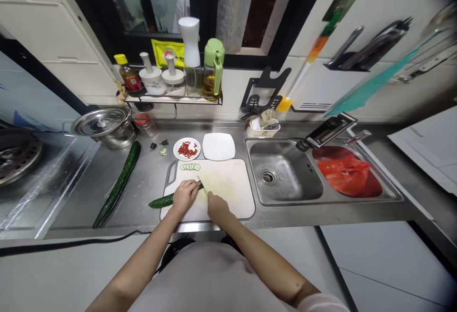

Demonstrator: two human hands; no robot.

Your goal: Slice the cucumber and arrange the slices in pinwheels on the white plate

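Note:
My left hand (186, 195) presses a cut cucumber (162, 201) down on the white cutting board (228, 178), its fingers wrapped over the cucumber near the cut end. In my right hand (218, 208) is the handle of a knife (202, 184), its thin blade at the cucumber's right end. A short row of cucumber slices (190, 166) lies overlapped at the board's upper left. Behind the board stand a white plate of chopped red pieces (187, 149) and a bare white square plate (219, 146). A whole cucumber (117, 186) rests on the counter to the left.
A lidded steel pot (107, 124) and a red-capped jar (145, 125) stand at the back left. Cucumber scraps (163, 151) lie near the plates. Right of the board is a double sink (285, 171) with a red plastic bag (344, 174). Bottles line a wall shelf (178, 98).

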